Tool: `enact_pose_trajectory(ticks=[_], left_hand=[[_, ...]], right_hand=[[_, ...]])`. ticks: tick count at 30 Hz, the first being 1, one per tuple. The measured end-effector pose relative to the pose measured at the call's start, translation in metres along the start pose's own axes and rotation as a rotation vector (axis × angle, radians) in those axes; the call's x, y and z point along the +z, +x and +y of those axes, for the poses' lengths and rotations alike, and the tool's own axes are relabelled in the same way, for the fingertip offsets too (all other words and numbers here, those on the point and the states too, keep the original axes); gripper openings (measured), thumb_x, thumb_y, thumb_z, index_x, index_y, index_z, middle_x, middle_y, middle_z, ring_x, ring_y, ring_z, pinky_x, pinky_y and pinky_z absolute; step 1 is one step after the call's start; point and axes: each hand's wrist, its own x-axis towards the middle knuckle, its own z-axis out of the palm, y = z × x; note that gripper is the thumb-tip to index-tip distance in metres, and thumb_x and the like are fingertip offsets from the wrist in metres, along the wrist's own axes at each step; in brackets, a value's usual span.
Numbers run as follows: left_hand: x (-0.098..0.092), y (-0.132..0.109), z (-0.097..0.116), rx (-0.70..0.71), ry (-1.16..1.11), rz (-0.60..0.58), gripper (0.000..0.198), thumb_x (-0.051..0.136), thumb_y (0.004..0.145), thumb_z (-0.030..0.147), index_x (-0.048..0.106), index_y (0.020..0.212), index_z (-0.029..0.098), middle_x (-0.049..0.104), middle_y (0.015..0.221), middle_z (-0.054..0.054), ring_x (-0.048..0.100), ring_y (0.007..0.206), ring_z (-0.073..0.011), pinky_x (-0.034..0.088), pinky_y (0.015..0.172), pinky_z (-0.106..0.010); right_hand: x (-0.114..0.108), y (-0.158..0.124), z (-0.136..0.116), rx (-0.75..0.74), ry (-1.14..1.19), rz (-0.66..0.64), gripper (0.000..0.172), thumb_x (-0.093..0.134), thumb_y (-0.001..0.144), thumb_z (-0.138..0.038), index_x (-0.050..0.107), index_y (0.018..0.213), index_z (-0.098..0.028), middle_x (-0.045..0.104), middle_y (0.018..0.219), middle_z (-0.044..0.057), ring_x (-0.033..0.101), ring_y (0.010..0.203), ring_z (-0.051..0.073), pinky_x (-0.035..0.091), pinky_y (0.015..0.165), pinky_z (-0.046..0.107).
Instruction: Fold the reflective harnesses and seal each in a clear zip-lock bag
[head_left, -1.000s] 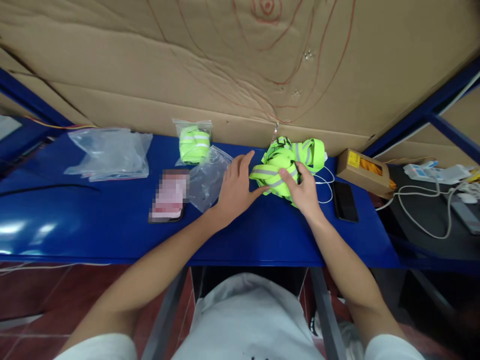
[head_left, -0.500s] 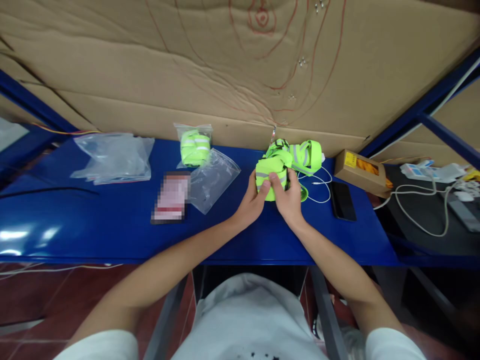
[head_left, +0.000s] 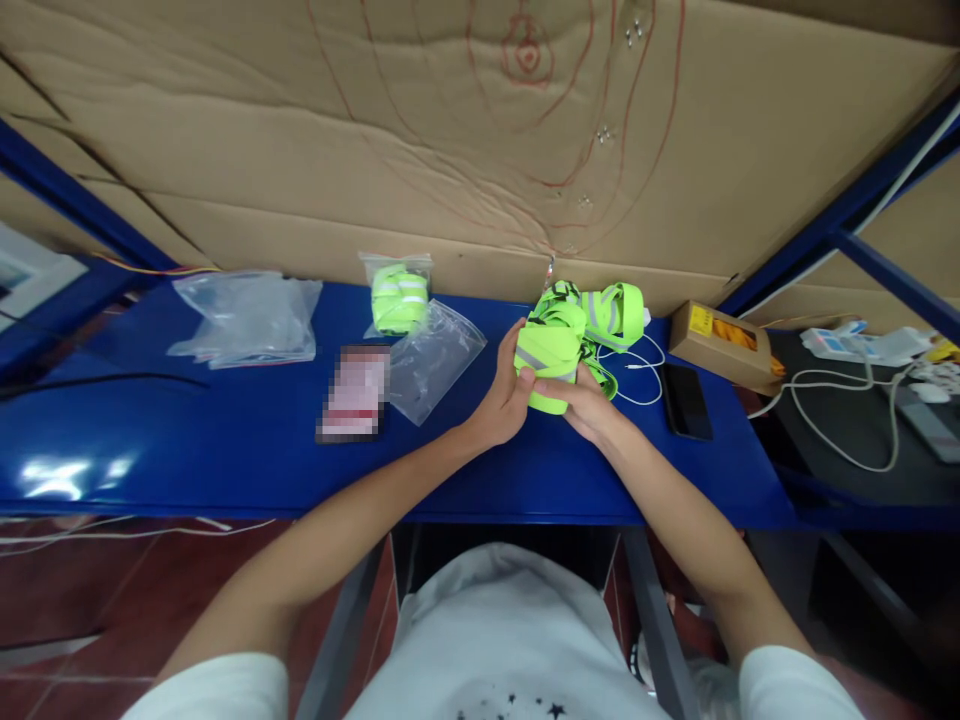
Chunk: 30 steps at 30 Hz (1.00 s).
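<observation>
Here, in the head view, both hands meet over the middle of the blue surface (head_left: 225, 450). The left hand (head_left: 504, 398) has its grip closed on a folded neon bundle (head_left: 547, 358), thumb on the front and fingers wrapped round the left side. The right hand (head_left: 594, 408) closes its grip on the same bundle from below and from the right. The bundle is held just above the surface, close to the far edge. Just behind it and touching it lies a loose heap of neon straps (head_left: 611, 310) against the cardboard wall (head_left: 450, 130). To the left lie an empty clear bag (head_left: 439, 358), a bagged neon bundle (head_left: 400, 297) and a stack of clear bags (head_left: 247, 318). To the right lie a white cable (head_left: 641, 368), a black phone (head_left: 684, 400) and a small cardboard box (head_left: 721, 347).
</observation>
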Motion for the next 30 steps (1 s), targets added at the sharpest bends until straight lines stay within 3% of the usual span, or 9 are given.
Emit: enact_pose_trajectory(ticks=[3,6,10,13,15,17,21,23,30], left_hand=[[-0.011,0.009,-0.004,0.031,0.165,-0.110,0.070,0.018,0.107,0.065,0.018,0.165,0.025,0.009,0.176,-0.015,0.011,0.164,-0.0272,0.018,0.132,-0.051],[-0.036,0.022,-0.008,0.003,0.479,-0.123,0.079,0.020,0.106,0.067,0.014,0.167,0.017,0.015,0.174,-0.020,0.015,0.163,-0.0292,0.017,0.131,-0.053],[-0.071,0.032,-0.008,-0.300,1.057,0.001,0.107,0.058,0.091,0.074,0.013,0.168,0.013,0.020,0.170,-0.029,0.014,0.160,-0.0462,0.008,0.124,-0.072],[-0.088,0.032,-0.005,-0.481,1.213,-0.053,0.114,0.073,0.085,0.063,0.012,0.169,0.014,0.032,0.165,-0.032,0.025,0.155,-0.0524,0.011,0.116,-0.081],[-0.092,0.033,-0.001,-0.463,1.189,-0.053,0.108,0.073,0.088,0.056,0.013,0.169,0.015,0.044,0.158,-0.030,0.038,0.149,-0.0492,0.014,0.117,-0.079],[-0.091,0.034,0.005,-0.346,1.095,-0.056,0.104,0.071,0.090,0.054,0.013,0.168,0.017,0.047,0.157,-0.026,0.043,0.146,-0.0447,0.017,0.122,-0.072],[-0.079,0.034,0.015,-0.030,0.795,-0.298,0.111,0.074,0.085,0.063,0.013,0.168,0.022,0.037,0.166,-0.020,0.039,0.151,-0.0383,0.031,0.123,-0.056],[-0.072,0.032,0.016,0.050,0.705,-0.343,0.115,0.077,0.082,0.066,0.013,0.168,0.024,0.037,0.166,-0.018,0.039,0.151,-0.0379,0.032,0.123,-0.054],[-0.065,0.028,0.014,0.085,0.456,-0.273,0.117,0.082,0.077,0.064,0.016,0.167,0.028,0.043,0.161,-0.018,0.047,0.145,-0.0388,0.037,0.119,-0.055]], right_hand=[[0.001,0.001,-0.003,-0.042,0.006,0.058,0.068,0.097,0.057,-0.032,0.071,0.119,-0.020,0.080,0.110,0.007,0.075,0.110,0.032,0.059,0.101,0.048],[-0.003,0.004,-0.006,-0.124,-0.080,0.174,0.065,0.096,0.060,-0.034,0.070,0.119,-0.020,0.080,0.111,0.008,0.076,0.105,0.031,0.060,0.101,0.048],[-0.020,0.008,-0.009,-0.286,-0.256,0.304,0.073,0.095,0.064,-0.040,0.065,0.128,-0.021,0.076,0.123,0.010,0.074,0.111,0.030,0.058,0.104,0.050],[-0.036,0.012,-0.011,-0.393,-0.391,0.362,0.083,0.093,0.067,-0.043,0.057,0.139,-0.023,0.072,0.129,0.010,0.071,0.116,0.030,0.055,0.107,0.053],[-0.044,0.014,-0.013,-0.447,-0.488,0.384,0.087,0.091,0.068,-0.046,0.052,0.143,-0.024,0.070,0.130,0.009,0.070,0.118,0.030,0.053,0.109,0.055],[-0.049,0.016,-0.016,-0.525,-0.616,0.412,0.087,0.090,0.069,-0.047,0.049,0.143,-0.026,0.066,0.135,0.009,0.066,0.123,0.030,0.050,0.113,0.055],[-0.046,0.013,-0.026,-0.725,-0.877,0.434,0.082,0.086,0.071,-0.047,0.048,0.140,-0.025,0.058,0.145,0.010,0.055,0.137,0.030,0.040,0.121,0.054],[-0.043,0.010,-0.028,-0.743,-0.930,0.373,0.080,0.084,0.074,-0.047,0.047,0.141,-0.025,0.057,0.145,0.011,0.054,0.138,0.031,0.038,0.122,0.052],[-0.041,-0.002,-0.031,-0.710,-1.338,0.014,0.079,0.074,0.081,-0.029,0.040,0.152,-0.025,0.055,0.149,0.014,0.053,0.137,0.036,0.044,0.115,0.056]])
